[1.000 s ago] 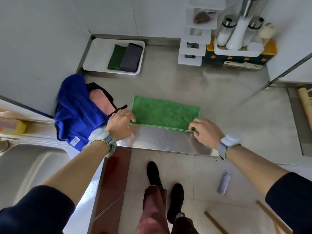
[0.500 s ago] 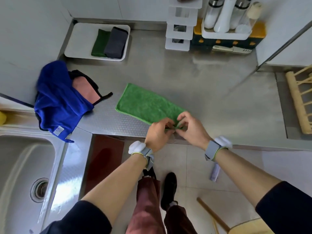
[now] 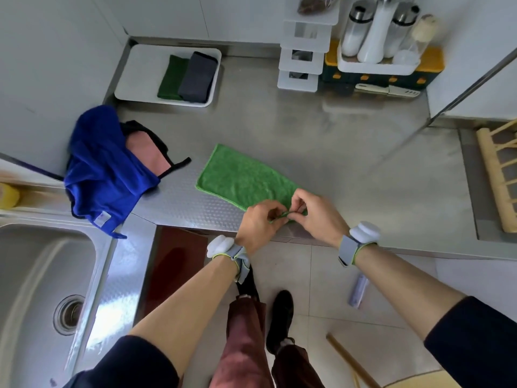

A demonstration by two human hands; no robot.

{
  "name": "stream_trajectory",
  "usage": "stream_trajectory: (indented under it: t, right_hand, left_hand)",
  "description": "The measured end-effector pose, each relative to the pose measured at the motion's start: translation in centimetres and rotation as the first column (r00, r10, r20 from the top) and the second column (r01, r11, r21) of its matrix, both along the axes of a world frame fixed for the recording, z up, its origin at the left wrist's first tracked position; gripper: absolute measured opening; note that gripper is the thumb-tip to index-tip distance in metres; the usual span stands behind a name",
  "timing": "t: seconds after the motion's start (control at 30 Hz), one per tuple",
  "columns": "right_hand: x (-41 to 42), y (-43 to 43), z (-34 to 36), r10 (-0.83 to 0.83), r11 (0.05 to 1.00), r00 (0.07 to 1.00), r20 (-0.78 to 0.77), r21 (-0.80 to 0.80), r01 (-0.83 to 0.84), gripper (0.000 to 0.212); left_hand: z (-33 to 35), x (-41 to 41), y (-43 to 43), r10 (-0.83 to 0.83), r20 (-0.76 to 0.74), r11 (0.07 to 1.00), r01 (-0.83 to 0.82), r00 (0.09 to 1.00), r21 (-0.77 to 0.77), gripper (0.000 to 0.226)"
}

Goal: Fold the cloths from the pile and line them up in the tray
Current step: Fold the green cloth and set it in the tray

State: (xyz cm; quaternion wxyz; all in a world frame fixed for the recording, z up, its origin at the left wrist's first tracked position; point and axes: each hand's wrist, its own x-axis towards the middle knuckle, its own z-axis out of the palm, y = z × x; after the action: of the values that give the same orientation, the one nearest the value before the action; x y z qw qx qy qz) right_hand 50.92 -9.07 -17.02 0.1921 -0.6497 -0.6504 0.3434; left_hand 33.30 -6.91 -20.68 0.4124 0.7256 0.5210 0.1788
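Head view, looking down on a steel counter [image 3: 307, 141]. A green cloth [image 3: 243, 180], folded into a long strip, lies flat near the counter's front edge and runs at a slant from upper left to lower right. The left hand [image 3: 258, 225] and the right hand [image 3: 316, 214] meet at the strip's near right end, close together, and the curled fingers of each pinch the cloth's edge there. Each wrist wears a grey band with a white block.

The pile [image 3: 112, 169] sits to the left of the green cloth, apart from it, between the wall and the sink [image 3: 33, 275]. A blue cloth lies uppermost, draped over the counter's step, with a pink cloth and a black cloth partly under it.

The white tray [image 3: 140, 77] stands in the far left corner of the counter. In its right half a dark green folded cloth [image 3: 170, 78] and a grey folded cloth [image 3: 197, 77] lie side by side, touching.
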Motion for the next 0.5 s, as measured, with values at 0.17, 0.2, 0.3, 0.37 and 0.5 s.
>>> stream_trajectory:
  t: [0.17, 0.2, 0.3, 0.37, 0.5]
  right_hand:
    - [2.1, 0.8, -0.2, 0.201, 0.979, 0.963, 0.178, -0.006, -0.203, 0.036]
    - [2.5, 1.1, -0.4, 0.246, 0.966, 0.93, 0.274, 0.009, -0.258, 0.034]
    - [3.4, 2.4, -0.6, 0.264, 0.955, 0.893, 0.364, 0.03, -0.294, 0.018]
    - [3.6, 3.5, -0.3, 0.219, 0.97, 0.932, 0.29, 0.036, -0.239, 0.013]
    - [2.0, 6.7, 1.1, 0.101, 0.994, 0.995, 0.014, -0.043, -0.101, 0.011]
  left_hand:
    - [0.4, -0.2, -0.1, 0.095, 0.042, 0.994, -0.093, 0.995, -0.05, 0.012]
    - [0.5, -0.4, -0.2, 0.135, 0.063, 0.988, -0.13, 0.989, -0.082, 0.016]
    - [0.8, -1.0, -0.5, 0.215, 0.102, 0.964, -0.194, 0.971, -0.18, 0.02]
    - [0.8, -1.5, -0.6, 0.25, 0.12, 0.95, -0.219, 0.961, -0.224, 0.021]
    - [0.7, -2.9, -0.2, 0.395, 0.198, 0.892, -0.323, 0.897, -0.316, 0.021]
